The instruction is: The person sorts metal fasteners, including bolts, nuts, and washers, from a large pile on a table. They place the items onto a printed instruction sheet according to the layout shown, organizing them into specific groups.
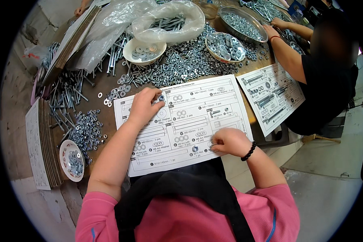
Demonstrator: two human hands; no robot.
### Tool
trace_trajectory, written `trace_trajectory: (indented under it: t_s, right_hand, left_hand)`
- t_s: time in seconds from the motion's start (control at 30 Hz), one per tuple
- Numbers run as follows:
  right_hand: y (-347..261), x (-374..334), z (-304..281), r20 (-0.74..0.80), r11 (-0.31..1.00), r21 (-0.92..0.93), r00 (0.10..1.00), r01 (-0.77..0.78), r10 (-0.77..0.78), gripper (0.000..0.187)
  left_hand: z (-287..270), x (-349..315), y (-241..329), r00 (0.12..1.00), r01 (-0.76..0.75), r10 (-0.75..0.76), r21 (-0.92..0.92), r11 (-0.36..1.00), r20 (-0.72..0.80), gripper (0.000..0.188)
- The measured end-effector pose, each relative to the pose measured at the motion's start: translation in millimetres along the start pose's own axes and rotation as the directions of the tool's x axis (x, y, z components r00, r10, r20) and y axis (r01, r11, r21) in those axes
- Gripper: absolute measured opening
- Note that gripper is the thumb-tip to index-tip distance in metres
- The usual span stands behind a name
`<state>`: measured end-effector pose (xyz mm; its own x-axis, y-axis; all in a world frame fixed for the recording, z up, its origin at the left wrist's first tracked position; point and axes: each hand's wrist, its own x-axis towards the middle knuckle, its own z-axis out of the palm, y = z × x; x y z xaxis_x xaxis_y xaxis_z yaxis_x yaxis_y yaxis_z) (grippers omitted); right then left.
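A printed parts sheet [181, 121] with black drawings lies before me, its lower edge over my lap. My left hand [145, 105] is at its upper left, fingers curled, with a small metal nut [161, 97] between thumb and forefinger tips. Toward the sheet's lower right, my right hand [232, 142] is closed in a pinch against the paper; the fingers hide whatever they hold. A second nut [195, 149] sits on the sheet just left of the right fingertips.
Loose nuts [181, 60] heap beyond the sheet, beside a bowl of washers [145, 52], another washer bowl [226, 46] and a bag of bolts [169, 22]. Cardboard sheets [42, 141] and a small bowl [71, 161] stand left. At right a person [326, 72] works by another sheet [272, 97].
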<state>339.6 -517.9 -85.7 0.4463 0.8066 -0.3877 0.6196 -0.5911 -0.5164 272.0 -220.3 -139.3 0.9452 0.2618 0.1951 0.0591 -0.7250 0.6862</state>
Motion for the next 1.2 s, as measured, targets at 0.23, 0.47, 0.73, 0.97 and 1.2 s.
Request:
trace_trajectory:
  t_s: [0.23, 0.47, 0.73, 0.97, 1.2]
  right_hand:
    - [-3.6, -2.3, 5.4, -0.086, 0.997, -0.075, 0.996, -0.004, -0.002, 0.029]
    - [-11.7, -3.8, -3.9, -0.194, 0.998, -0.039, 0.98, 0.045, -0.052, 0.031]
    - [-27.4, 37.1, -3.6, -0.272, 0.985, 0.138, 0.96, 0.105, -0.065, 0.025]
    - [-50.4, 57.5, -0.4, -0.293, 0.957, 0.182, 0.942, 0.224, -0.165, 0.021]
    - [-72.0, 61.3, 2.8, -0.256, 0.933, 0.207, 0.936, 0.296, -0.24, 0.019]
  left_hand:
    - [-9.7, -7.5, 6.9, 0.998, 0.062, -0.061, -0.082, 0.995, 0.025, 0.035]
    - [-18.2, -22.3, 2.6, 0.997, 0.064, -0.07, -0.159, 0.985, -0.029, 0.032]
    - [-67.6, -36.0, -29.5, 0.962, 0.129, -0.134, -0.034, 0.991, -0.237, 0.022]
    - [-108.5, 7.7, -108.9, 0.899, 0.26, -0.176, 0.166, 0.951, -0.4, 0.029]
    - [-97.9, 82.4, -97.8, 0.775, 0.63, -0.48, 0.434, 0.644, -0.412, 0.046]
